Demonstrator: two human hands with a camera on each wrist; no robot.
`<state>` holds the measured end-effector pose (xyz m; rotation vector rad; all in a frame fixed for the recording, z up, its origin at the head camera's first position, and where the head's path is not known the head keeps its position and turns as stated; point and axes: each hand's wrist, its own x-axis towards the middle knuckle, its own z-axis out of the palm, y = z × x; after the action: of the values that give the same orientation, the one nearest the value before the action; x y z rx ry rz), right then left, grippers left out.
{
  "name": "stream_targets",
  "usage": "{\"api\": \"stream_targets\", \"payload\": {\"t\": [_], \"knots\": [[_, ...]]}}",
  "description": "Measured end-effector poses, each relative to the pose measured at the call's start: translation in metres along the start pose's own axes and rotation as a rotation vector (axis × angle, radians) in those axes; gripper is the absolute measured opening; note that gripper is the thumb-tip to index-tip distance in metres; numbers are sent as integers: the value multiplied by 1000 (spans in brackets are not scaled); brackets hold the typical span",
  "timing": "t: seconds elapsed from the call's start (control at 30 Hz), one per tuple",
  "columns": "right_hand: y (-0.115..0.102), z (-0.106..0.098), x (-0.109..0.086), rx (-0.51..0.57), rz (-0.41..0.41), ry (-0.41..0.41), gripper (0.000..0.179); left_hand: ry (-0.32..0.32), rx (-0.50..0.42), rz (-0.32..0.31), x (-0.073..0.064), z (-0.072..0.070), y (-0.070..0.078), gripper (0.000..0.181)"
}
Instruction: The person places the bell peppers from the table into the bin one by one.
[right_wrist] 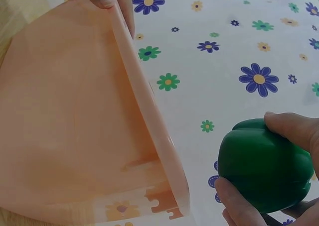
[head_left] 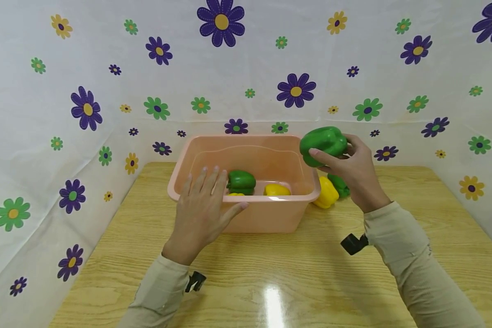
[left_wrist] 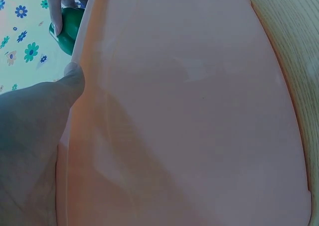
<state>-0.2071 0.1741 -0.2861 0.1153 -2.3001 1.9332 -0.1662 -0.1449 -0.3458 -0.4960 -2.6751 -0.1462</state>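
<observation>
A green bell pepper (head_left: 323,145) is gripped in my right hand (head_left: 354,171), raised just above the right rim of a peach plastic bin (head_left: 266,214). The right wrist view shows the thumb and fingers around that pepper (right_wrist: 264,166). My left hand (head_left: 201,214) rests on the bin's near rim at its left part, fingers straight and spread over the opening. Inside the bin lie a green bell pepper (head_left: 242,182) and a yellow one (head_left: 277,189). A further bit of yellow (head_left: 235,194) shows there, mostly hidden by the near rim.
Right of the bin, a yellow bell pepper (head_left: 326,193) and a green one (head_left: 339,186) lie on the wooden table (head_left: 238,282), partly hidden by the bin and my right hand. A flower-patterned white sheet (head_left: 246,59) hangs behind and along both sides.
</observation>
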Motion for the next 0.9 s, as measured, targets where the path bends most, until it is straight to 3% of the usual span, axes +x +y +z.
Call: {"api": "stream_targets", "payload": {"t": [0.9], "knots": [[-3,-4,0,24,11,14,84,-29,16,-7,1,0,1,89]]}}
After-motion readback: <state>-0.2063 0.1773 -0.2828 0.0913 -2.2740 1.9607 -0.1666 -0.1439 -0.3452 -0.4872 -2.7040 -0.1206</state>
